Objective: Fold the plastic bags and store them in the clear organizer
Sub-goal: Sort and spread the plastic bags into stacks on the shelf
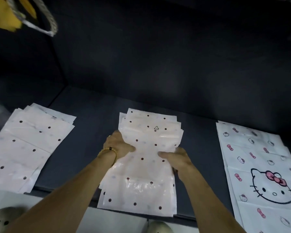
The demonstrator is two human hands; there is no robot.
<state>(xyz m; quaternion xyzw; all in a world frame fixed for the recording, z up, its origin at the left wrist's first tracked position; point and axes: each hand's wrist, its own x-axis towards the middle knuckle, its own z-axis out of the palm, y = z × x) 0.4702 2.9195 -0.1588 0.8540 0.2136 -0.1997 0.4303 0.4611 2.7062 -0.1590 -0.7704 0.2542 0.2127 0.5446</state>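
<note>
Bare dark surface between bag stacks

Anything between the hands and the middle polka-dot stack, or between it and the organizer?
Nothing between them: left hand and right hand already grip the middle stack by its sides. No clear organizer can be made out in view, so that path can't be judged.

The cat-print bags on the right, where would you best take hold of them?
Probably the near end of the cat-print bags, coming from the front: they lie flat, and that end seems to overhang the dark surface, so a grip could pinch it.
</note>
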